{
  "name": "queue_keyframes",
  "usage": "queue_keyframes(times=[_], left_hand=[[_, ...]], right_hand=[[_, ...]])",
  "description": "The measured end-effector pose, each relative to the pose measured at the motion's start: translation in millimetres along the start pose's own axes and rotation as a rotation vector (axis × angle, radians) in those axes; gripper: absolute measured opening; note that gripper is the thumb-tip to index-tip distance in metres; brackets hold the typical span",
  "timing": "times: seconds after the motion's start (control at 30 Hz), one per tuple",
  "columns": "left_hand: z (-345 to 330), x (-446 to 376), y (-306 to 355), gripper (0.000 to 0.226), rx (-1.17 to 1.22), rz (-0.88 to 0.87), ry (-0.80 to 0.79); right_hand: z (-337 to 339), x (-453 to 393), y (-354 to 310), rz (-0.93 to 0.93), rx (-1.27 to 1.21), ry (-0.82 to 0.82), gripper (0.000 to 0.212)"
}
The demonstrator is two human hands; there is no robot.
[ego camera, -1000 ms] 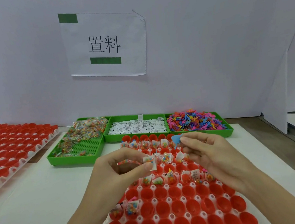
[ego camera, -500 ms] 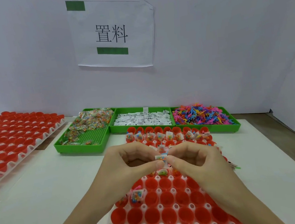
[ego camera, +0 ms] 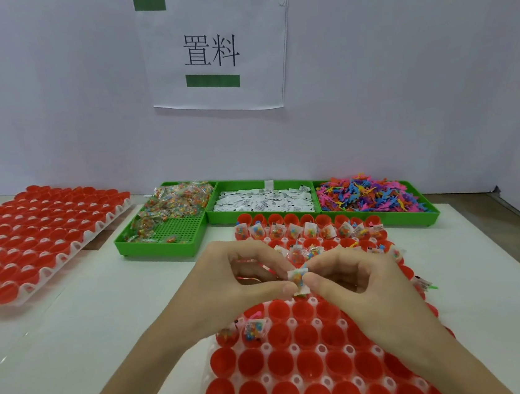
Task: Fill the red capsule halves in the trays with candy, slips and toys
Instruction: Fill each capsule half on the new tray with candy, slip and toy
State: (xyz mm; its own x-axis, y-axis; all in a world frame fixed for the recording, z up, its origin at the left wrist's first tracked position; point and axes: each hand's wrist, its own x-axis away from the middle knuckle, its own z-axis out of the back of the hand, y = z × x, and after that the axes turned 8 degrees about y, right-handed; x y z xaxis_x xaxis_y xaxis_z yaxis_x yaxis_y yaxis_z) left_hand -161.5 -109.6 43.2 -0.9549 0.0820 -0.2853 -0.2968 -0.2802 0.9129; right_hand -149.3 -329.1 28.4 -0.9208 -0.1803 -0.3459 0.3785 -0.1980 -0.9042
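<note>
2 hands, left hand [ego camera: 229, 284] and right hand [ego camera: 355, 280], still pinch 1 candy packet [ego camera: 297, 278] between their fingers, as 0.5 s ago

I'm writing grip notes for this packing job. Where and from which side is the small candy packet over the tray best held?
Probably by its flat side edges, coming in from left and right. The candy packet stands upright above the capsule tray, its beads bunched in the middle. The left hand and right hand pinch it that way, which keeps the bottom free to drop into a cup.
</note>
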Motion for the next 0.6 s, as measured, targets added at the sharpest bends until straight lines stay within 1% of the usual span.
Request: queue_keyframes(times=[0.1, 0.2, 0.33, 0.43, 0.53, 0.6], left_hand=[[8.9, -0.6, 2.5, 0.013, 0.001, 0.015, -0.102], [16.1, -1.7, 4.4, 0.01, -0.153, -0.062, -0.165], [23.1, 0.5, 9.6, 0.012, -0.311, -0.038, -0.253], [21.3, 2.3, 14.0, 0.012, -0.404, -0.014, -0.275], [19.1, 4.1, 16.8, 0.017, -0.539, 0.064, -0.27], [17.5, 5.7, 22.7, 0.016, -0.553, 0.073, -0.273]], right_hand=[[-0.9, 3.7, 0.6, -0.064, -0.011, -0.019, 0.007], [-6.1, 9.0, 2.3, -0.105, 0.006, -0.09, 0.003], [-13.9, 15.0, 4.9, -0.144, 0.054, -0.139, 0.004], [-16.1, 17.2, 5.4, -0.124, 0.12, -0.135, 0.005], [-15.7, 18.9, 7.3, -0.088, 0.195, -0.134, 0.006], [-16.2, 19.8, 8.2, -0.068, 0.238, -0.136, 0.006]])
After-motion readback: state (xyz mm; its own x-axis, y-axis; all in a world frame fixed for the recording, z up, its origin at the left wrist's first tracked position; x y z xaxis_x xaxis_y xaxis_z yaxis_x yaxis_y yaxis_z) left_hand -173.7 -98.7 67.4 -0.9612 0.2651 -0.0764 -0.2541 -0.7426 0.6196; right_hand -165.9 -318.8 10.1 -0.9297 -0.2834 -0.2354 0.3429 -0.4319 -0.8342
